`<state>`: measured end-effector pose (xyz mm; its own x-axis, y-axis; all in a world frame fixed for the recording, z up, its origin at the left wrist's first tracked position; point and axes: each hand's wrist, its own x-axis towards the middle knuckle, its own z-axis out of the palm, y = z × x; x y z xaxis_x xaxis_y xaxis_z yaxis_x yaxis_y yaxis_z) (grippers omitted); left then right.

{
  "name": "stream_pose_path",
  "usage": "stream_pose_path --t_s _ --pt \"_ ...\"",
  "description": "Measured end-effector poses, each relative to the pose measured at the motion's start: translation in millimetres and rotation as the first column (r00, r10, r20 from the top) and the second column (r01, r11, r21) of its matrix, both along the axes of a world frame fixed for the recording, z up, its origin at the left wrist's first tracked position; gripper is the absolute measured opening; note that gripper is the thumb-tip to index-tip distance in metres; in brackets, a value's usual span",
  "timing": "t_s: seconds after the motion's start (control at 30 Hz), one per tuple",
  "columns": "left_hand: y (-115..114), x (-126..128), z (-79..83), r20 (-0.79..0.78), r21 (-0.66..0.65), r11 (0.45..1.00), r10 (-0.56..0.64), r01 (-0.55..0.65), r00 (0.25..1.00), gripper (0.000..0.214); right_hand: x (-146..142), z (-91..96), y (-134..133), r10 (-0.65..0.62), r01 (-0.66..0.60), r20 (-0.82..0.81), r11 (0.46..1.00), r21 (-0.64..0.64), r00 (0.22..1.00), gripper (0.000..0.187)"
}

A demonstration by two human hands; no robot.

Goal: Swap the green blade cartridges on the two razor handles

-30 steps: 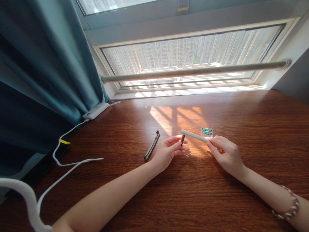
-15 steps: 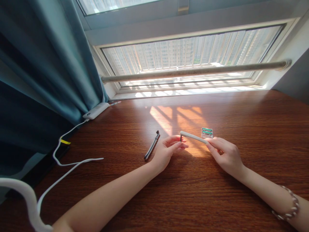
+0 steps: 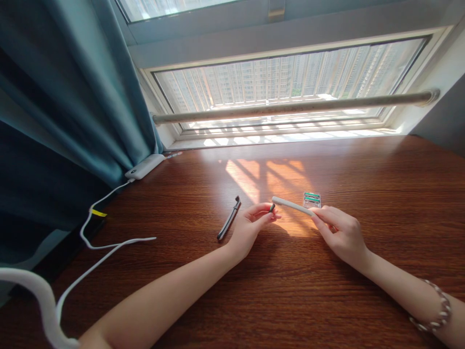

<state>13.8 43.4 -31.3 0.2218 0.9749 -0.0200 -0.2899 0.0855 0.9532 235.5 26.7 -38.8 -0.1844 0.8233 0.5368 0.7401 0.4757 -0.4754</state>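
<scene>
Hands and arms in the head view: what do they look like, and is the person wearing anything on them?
Both forearms are bare: no sleeves, no gloves. The left hand shows no jewellery. Behind the right hand, the wrist wears a beaded bracelet of pale and darker beads.

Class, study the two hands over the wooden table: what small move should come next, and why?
Probably the left hand should press the small dark piece onto the tip of the white stick: it pinches that piece right at the tip, while the right hand holds the stick's other end above the table.
</scene>
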Motion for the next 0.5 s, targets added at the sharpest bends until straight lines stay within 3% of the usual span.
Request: stream_pose_path --t_s 0.23,0.33,0.5 --pt "0.8 0.4 0.5 0.028 -0.030 1.000 -0.006 0.007 1.000 0.017 -0.3 0.0 0.7 -0.047 0.049 0.045 0.998 -0.028 0.998 0.018" --pt "1.6 0.1 -0.3 0.107 -0.100 0.995 -0.018 0.029 0.994 0.019 0.1 0.1 0.8 0.003 -0.003 0.000 1.000 0.009 1.000 0.017" --pt "6.0 -3.4 -1.8 0.308 -0.272 0.939 -0.123 0.211 0.943 0.017 -0.7 -0.6 1.4 -0.003 0.002 0.054 1.000 0.030 0.999 0.017"
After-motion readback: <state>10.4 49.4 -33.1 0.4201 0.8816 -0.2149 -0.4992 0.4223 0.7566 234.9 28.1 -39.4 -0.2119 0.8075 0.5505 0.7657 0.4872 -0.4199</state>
